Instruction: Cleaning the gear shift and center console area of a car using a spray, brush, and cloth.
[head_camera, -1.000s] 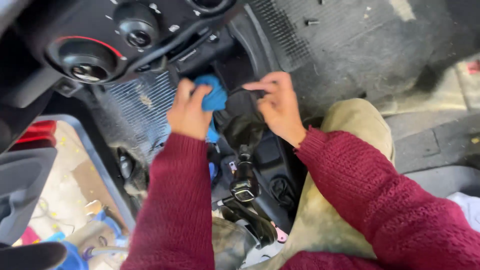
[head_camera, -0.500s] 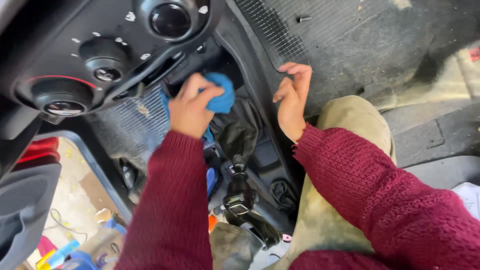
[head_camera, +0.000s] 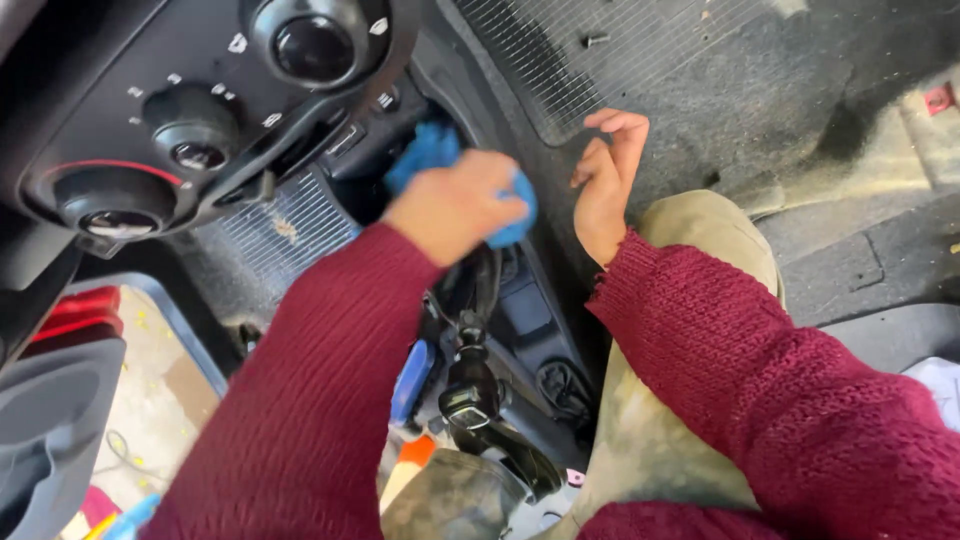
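Below the dashboard dials (head_camera: 190, 130), left hand (head_camera: 455, 205) clenches a blue cloth (head_camera: 430, 150), partly hidden; right hand (head_camera: 607, 185) hovers, fingers loosely curled.

**Blue cloth bunched against the centre console**

We see one blue cloth (head_camera: 432, 150), soft and crumpled rather than folded, bunched into a loose wad. Most of it is covered by our left hand (head_camera: 455, 205), whose fingers (head_camera: 500, 205) close over it from above, so only two patches show: a larger lump at about eleven o'clock from the knuckles, and a smaller edge peeking out at about three o'clock. The cloth sits pressed into the dark recess of the console, just below the lower edge of the dial panel and at twelve o'clock from the gear lever. Its colour is a bright, even blue, slightly blurred.
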